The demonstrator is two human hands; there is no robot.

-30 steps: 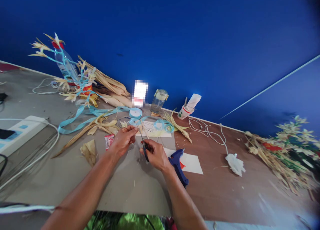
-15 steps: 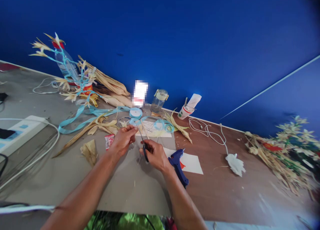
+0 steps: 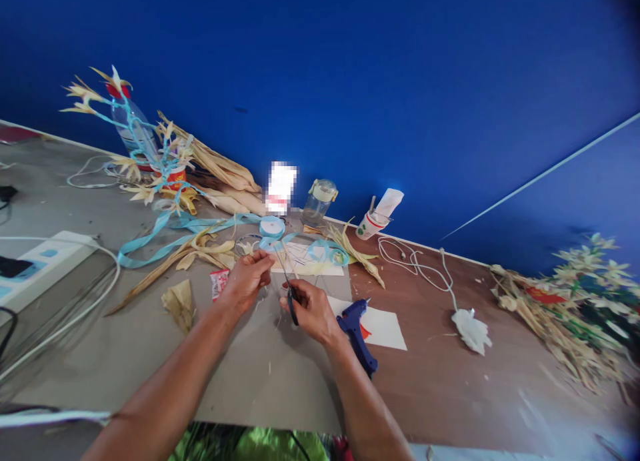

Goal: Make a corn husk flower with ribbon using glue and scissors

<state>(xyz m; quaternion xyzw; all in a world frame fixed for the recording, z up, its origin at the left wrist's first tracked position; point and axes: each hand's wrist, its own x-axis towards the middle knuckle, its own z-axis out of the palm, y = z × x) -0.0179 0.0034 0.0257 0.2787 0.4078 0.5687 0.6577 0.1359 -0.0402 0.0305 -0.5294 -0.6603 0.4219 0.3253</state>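
Observation:
My right hand is closed around the dark handles of a pair of scissors, whose thin blades point up and away from me. Just to its left, my left hand is pinched near the blades. Whatever lies between those fingertips is too fine to name. Past the hands lie a roll of light blue ribbon, a loose blue ribbon coil and a white sheet with thin pieces on it. Dried corn husks and a small red wrapper are by my left hand.
A blue glue gun rests on white paper right of my right hand. Along the wall stand a lidded jar, a cup and a blue-stemmed husk flower branch. A power strip with cables lies left, dried flowers right.
The scissors and my right hand have shifted very slightly to the right. My left hand keeps nearly the same place and pinch.

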